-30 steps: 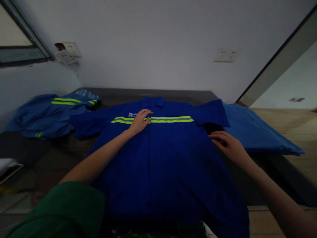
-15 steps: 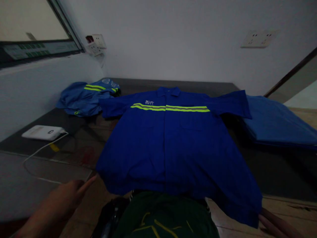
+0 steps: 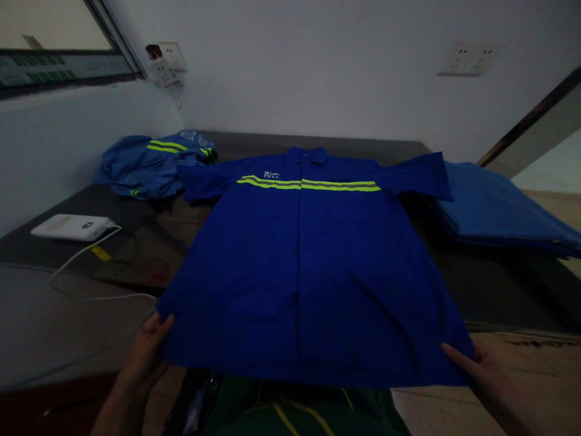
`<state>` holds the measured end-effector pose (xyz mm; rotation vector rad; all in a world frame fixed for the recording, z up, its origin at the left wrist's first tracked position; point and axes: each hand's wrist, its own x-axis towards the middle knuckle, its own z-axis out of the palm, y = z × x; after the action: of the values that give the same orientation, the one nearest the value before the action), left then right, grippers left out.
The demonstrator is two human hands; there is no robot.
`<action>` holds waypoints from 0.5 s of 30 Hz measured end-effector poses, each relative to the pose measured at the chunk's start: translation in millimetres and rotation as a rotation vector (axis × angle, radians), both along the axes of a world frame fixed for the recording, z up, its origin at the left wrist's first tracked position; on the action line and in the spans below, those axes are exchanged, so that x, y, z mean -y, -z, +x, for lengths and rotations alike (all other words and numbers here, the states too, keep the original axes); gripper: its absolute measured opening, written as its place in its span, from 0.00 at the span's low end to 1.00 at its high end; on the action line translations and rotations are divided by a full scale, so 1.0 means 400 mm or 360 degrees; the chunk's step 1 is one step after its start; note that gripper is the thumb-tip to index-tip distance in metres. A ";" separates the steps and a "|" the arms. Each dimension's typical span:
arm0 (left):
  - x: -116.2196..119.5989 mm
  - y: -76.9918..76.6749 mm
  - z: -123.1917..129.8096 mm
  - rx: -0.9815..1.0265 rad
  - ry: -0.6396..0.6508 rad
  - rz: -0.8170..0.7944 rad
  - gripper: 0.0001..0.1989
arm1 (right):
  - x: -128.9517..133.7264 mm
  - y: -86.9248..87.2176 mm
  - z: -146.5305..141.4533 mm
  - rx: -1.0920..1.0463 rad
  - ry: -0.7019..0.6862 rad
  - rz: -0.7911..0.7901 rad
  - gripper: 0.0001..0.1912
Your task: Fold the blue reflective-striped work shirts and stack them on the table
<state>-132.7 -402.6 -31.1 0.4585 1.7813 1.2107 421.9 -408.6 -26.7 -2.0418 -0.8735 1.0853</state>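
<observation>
A dark blue short-sleeved work shirt lies spread front side up, its collar toward the wall and a yellow-green striped band across the chest. Its lower part hangs over the table's near edge, stretched between both hands. My left hand is closed on the lower left corner, thumb on top of the cloth. At the lower right corner, my right hand pinches the hem, with the thumb over the fabric and the other fingers partly hidden beneath.
The dark table stands against a wall. On its left lie a crumpled lighter blue garment with striped bands and a white power bank with a cable. Folded blue cloth is stacked on the right. Wall sockets are above.
My left hand has come up to the shirt's left corner and taken hold of it. The hem is now pulled wide and straighter. My right hand has risen slightly, its thumb now over the cloth.
</observation>
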 end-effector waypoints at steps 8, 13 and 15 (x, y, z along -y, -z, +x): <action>0.019 0.107 0.068 -0.0859 -0.0148 0.0186 0.28 | -0.002 0.018 0.083 0.0862 -0.0726 -0.0367 0.20; 0.060 0.115 0.228 -0.0545 0.0743 0.0069 0.20 | 0.003 -0.059 -0.092 0.0880 -0.1136 0.0579 0.14; 0.044 0.132 0.315 0.0065 0.1164 0.0008 0.21 | -0.009 -0.052 -0.226 0.0825 -0.1390 0.1155 0.09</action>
<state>-6.7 -420.0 -83.9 0.9753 1.3768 0.6951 331.5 -404.9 -5.8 -1.3014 -2.1715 0.4511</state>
